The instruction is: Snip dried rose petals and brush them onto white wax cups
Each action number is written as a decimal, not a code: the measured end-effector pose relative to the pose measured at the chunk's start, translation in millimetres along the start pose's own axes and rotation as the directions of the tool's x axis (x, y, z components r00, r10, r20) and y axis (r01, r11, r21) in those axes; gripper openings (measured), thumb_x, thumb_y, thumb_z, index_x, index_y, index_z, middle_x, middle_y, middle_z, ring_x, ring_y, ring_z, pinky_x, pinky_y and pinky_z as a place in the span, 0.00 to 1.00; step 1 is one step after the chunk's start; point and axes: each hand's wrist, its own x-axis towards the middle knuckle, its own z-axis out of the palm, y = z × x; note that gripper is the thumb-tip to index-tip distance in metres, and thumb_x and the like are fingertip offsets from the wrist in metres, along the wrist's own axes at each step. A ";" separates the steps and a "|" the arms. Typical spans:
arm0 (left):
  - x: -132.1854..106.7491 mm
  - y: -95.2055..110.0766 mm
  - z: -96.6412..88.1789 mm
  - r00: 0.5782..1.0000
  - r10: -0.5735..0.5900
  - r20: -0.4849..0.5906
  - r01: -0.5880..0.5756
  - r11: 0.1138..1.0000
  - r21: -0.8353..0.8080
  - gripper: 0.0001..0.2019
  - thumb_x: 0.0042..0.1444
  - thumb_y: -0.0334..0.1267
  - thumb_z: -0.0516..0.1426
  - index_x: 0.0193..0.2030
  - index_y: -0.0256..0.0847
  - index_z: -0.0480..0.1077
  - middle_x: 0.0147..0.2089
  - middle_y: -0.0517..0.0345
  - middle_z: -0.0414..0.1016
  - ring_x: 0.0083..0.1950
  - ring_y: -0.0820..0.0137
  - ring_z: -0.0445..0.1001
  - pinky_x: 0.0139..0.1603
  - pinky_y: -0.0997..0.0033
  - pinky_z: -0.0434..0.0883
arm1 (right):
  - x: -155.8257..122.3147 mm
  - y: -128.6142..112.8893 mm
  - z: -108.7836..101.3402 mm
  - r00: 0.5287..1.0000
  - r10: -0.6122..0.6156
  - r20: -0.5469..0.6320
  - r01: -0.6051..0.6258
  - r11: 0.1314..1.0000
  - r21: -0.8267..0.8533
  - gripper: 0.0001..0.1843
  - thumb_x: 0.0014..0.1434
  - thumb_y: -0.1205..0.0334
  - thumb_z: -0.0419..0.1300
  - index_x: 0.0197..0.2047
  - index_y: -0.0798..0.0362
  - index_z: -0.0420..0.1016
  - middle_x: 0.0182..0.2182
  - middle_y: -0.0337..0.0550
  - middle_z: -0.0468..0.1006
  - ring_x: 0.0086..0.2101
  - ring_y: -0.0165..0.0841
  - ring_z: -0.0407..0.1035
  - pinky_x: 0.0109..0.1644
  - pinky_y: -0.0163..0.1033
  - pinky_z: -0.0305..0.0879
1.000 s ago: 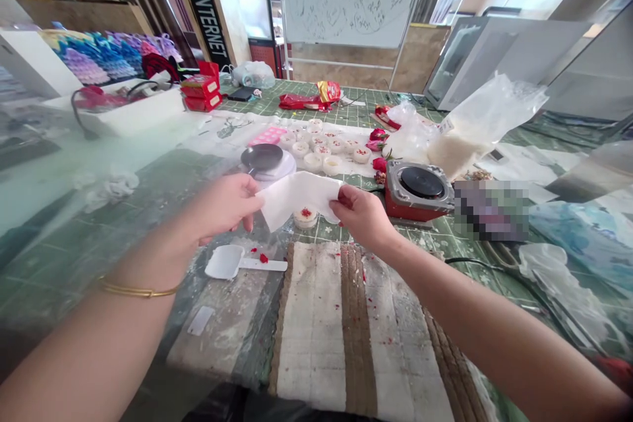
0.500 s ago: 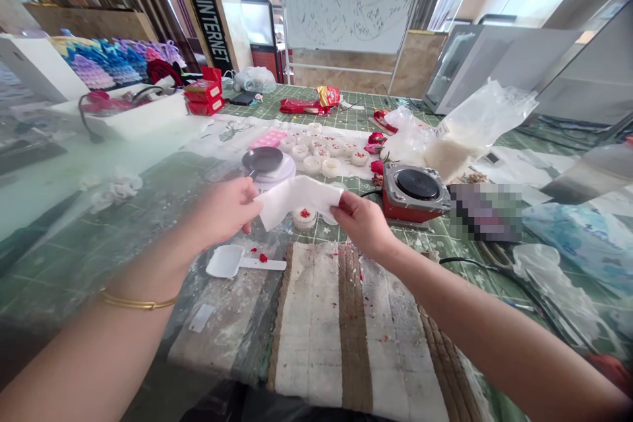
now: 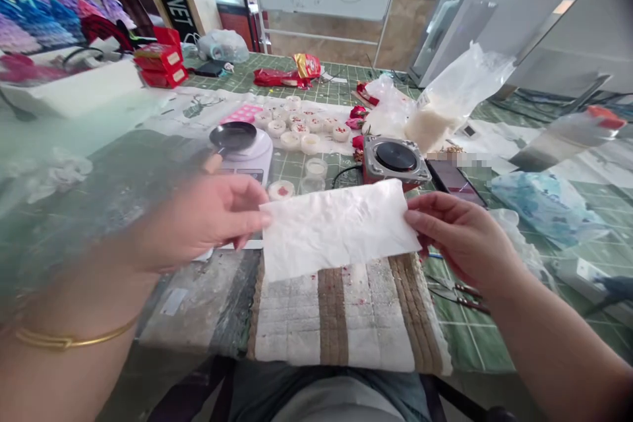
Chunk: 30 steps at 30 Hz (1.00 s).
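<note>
Between both hands I hold a white paper tissue (image 3: pixel 336 227), stretched out flat and wide above the striped cloth (image 3: pixel 341 316). My left hand (image 3: pixel 208 217) pinches its left edge with thumb and fingers. My right hand (image 3: pixel 459 237) pinches its right edge. Behind the tissue, on the green mat, stand a small round cup with red bits (image 3: pixel 281 190) and two clear cups (image 3: pixel 315 171).
A white scale with a dark pan (image 3: pixel 237 142), a red-sided small hotplate (image 3: pixel 395 158), several filled small cups (image 3: pixel 301 128), a bag of white granules (image 3: pixel 445 112), a phone (image 3: pixel 457 181), red boxes (image 3: pixel 161 62) and scissors (image 3: pixel 457 293) lie on the green table (image 3: pixel 484 343).
The tissue has been pulled open from a folded bunch to a wide flat sheet, my hands moving apart and nearer to me. The view has tilted down and closer.
</note>
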 end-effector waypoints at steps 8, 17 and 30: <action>29.9 -18.4 45.2 0.995 0.085 -0.058 -0.048 0.881 0.471 0.14 0.50 0.43 0.55 0.43 0.42 0.67 0.39 0.54 0.75 0.36 0.64 0.74 0.34 0.68 0.68 | -25.8 52.0 -20.3 0.984 0.150 0.100 -0.092 0.893 -0.441 0.14 0.55 0.53 0.56 0.43 0.50 0.67 0.23 0.37 0.75 0.21 0.30 0.68 0.24 0.35 0.64; 45.7 -31.3 23.1 0.951 0.159 -0.266 0.082 0.698 0.711 0.35 0.48 0.45 0.57 0.62 0.40 0.52 0.59 0.42 0.63 0.54 0.52 0.67 0.50 0.57 0.66 | -33.8 46.4 0.0 0.850 -0.375 0.370 0.510 0.409 -0.756 0.12 0.59 0.66 0.50 0.43 0.50 0.72 0.45 0.46 0.76 0.46 0.39 0.67 0.50 0.48 0.63; 96.2 -34.7 45.9 0.972 0.153 -0.180 0.027 0.684 0.729 0.38 0.48 0.48 0.55 0.64 0.38 0.47 0.46 0.43 0.73 0.49 0.51 0.71 0.42 0.61 0.68 | -47.9 7.1 -89.5 0.861 -0.458 -0.222 0.020 0.466 -0.884 0.10 0.57 0.53 0.56 0.39 0.45 0.74 0.38 0.41 0.78 0.27 0.34 0.72 0.38 0.43 0.67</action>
